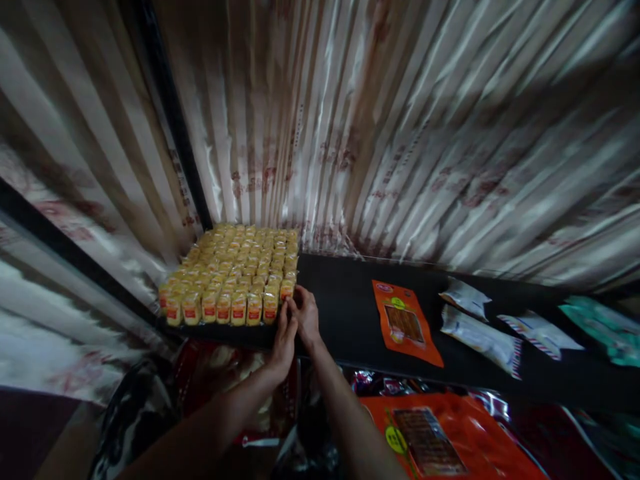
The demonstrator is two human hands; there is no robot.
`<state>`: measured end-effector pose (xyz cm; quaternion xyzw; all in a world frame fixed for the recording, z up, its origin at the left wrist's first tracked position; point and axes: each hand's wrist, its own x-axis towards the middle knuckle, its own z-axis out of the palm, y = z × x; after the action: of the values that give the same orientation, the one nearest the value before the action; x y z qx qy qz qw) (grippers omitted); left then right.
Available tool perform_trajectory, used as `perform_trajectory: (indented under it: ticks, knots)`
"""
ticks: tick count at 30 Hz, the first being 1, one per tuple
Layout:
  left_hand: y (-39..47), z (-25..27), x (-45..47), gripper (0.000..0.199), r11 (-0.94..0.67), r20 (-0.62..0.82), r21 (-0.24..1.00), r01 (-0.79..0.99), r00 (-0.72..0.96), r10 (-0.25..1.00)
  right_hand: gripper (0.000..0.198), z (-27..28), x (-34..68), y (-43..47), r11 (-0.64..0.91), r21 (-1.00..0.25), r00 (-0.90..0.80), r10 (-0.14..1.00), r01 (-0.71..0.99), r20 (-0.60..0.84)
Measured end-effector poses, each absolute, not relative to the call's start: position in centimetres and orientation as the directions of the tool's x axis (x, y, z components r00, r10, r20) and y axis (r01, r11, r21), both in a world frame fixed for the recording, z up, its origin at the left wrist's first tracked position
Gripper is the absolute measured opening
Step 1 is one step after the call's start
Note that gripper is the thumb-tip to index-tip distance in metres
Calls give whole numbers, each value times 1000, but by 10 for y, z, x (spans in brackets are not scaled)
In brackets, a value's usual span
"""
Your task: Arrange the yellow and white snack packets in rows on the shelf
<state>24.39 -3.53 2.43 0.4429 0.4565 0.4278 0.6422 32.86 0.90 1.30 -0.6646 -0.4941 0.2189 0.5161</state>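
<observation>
Rows of small yellow wrapped snack cakes (240,267), with red-and-yellow labels on the front ones, stand packed side by side on the left part of a black shelf (345,300). At the front right corner of this block is one wrapped snack cake (287,291). My left hand (285,341) reaches up to its front from below, fingers pressed together at its lower edge. On its right side, my right hand (307,315) closes its fingers and thumb against the same cake. The two hands touch each other, and the fingers partly hide that cake.
Right along the shelf lie an orange snack pouch (425,343), white packets (480,337) and a green packet (605,328). Below the front edge are a larger orange bag (480,433) and a red bag (210,367). Pleated printed sheeting (320,133) hangs behind, beside a dark post (183,127).
</observation>
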Motion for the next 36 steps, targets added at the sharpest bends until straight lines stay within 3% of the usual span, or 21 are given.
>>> perform_trajectory:
  ticks: [8, 12, 19, 25, 33, 36]
  knots:
    - [-33, 22, 244, 58, 157, -130, 981, -111, 221, 967, 43, 8, 329, 4, 43, -896, 454, 851, 442, 265]
    - [-30, 22, 243, 56, 143, -119, 985, -100, 216, 969, 51, 7, 326, 7, 10, -912, 442, 872, 410, 208]
    - [-30, 13, 244, 58, 144, -120, 985, -93, 226, 967, 48, 5, 330, 7, 68, -927, 354, 912, 368, 207]
    - [-33, 16, 242, 50, 89, -70, 992, -91, 192, 979, 54, 6, 333, 2, 28, -959, 379, 915, 282, 137]
    - [-72, 25, 202, 22, -52, 1, 977, 209, 236, 972, 40, 25, 303, -52, 15, -970, 570, 807, 243, 155]
    - [-95, 3, 174, 14, 15, -93, 965, 263, 288, 953, 35, 16, 284, -88, -27, -961, 453, 886, 274, 104]
